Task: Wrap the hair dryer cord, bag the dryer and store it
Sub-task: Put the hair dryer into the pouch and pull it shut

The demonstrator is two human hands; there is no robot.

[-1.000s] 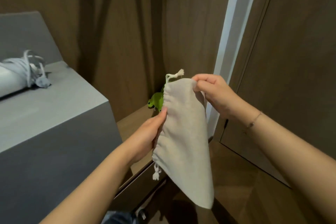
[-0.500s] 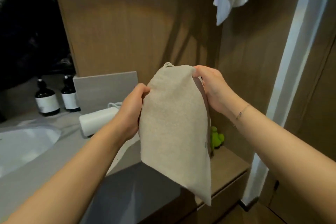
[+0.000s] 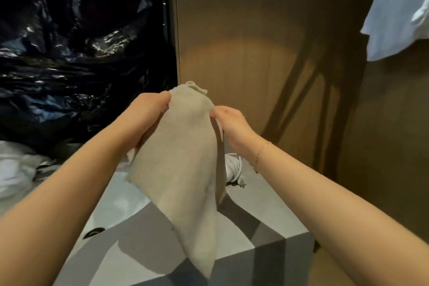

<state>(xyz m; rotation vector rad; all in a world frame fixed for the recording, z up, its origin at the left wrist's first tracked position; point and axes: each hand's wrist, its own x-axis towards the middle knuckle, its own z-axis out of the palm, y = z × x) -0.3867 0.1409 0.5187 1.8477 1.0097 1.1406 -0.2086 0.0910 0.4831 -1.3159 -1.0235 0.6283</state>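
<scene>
- The grey counter bears the hair dryer, cord wound, mostly hidden behind the bag.
- The beige drawstring bag hangs limp, likely being opened.
- Left hand and right hand each pinch its mouth.

A: Which colour has the cloth bag?
B: It is pale beige, plain, with no pattern.
A: And the counter under it?
B: Grey, with darker grey bands of shadow across it.
A: The wall behind?
B: Brown, with a warm yellowish patch of light in the middle.
A: On the left?
B: A glossy black plastic sheet with bluish-white glints.
A: And at the top right?
B: A white garment. The wound cord is whitish.
</scene>
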